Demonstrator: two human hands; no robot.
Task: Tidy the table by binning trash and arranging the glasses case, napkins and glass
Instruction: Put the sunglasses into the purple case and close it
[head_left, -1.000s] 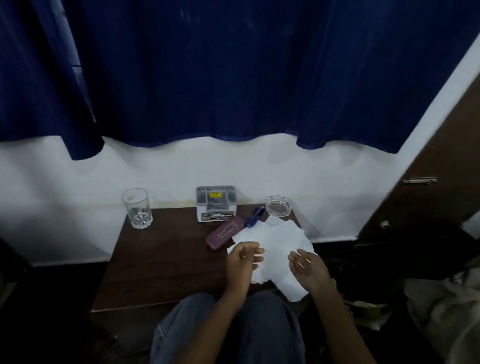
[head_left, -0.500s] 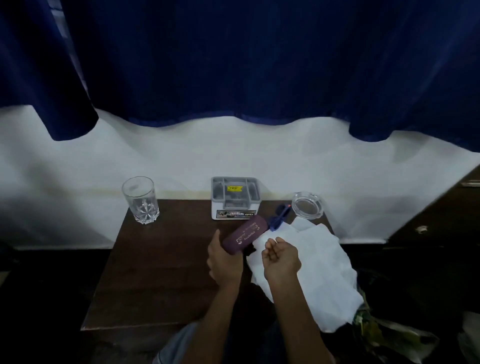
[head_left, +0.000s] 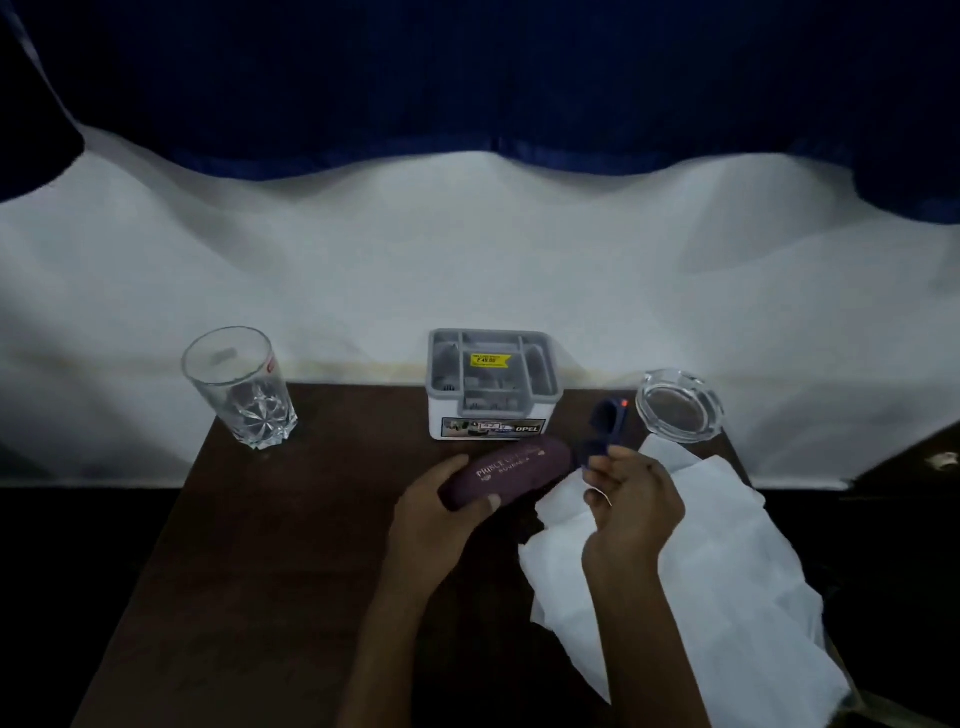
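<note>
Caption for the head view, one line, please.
Left hand grips the purple glasses case while right hand pinches a small blue object over white napkins.

Table (head_left: 260, 545): glass (head_left: 240, 387) left, organizer (head_left: 493, 387) middle, ashtray (head_left: 679, 405) right; napkins (head_left: 727, 545) before it, seemingly overhanging.

- One drinking glass (head_left: 239, 387), standing at the far left corner of the desk (head_left: 260, 571).
- One glasses case (head_left: 511, 470), dark purple with pale lettering.
- One grey-and-white organiser box (head_left: 493, 387), with one yellow sticker (head_left: 489, 359) inside it.
- One clear glass ashtray (head_left: 679, 405).
- One small blue object (head_left: 605, 431) with one red dot near its top.
- White napkins (head_left: 727, 545): several overlapping sheets in one heap; the exact number cannot be told.
- Two hands: one left hand (head_left: 436, 525) and one right hand (head_left: 634, 504).
- One wooden desk.
- One dark blue curtain (head_left: 467, 78) across the back.
</note>
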